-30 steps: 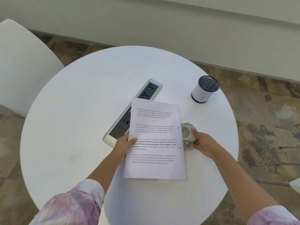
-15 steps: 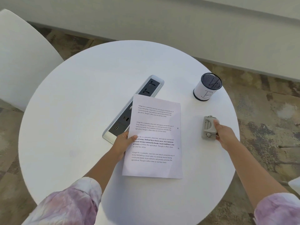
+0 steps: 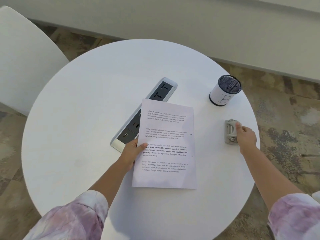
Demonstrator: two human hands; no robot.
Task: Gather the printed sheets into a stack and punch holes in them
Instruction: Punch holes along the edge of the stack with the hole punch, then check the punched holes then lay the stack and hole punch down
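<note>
My left hand [image 3: 132, 151] pinches the left edge of the stack of sheets [image 3: 166, 144], thumb lying on top over the start of the bold lines and the other fingers tucked underneath, out of sight. The stack is white with four short blocks of black print, the third partly bold, and two small punched holes show near its right edge. It lies near the middle of the round white table [image 3: 78, 118], its upper left corner covering part of the grey power strip [image 3: 152, 104] set into the tabletop. How many sheets are in the stack I cannot tell; the edges sit flush. My right hand [image 3: 245, 137] curls around the right side of the grey hole punch [image 3: 230, 132], thumb pressed on its top, with the punch sitting on the table well to the right of the paper, close to the table's rim. Beyond it stands a mesh pen cup [image 3: 225, 90] wrapped in white paper with a hand-drawn mark. A white chair [image 3: 22, 54] is cut off at the left edge.
</note>
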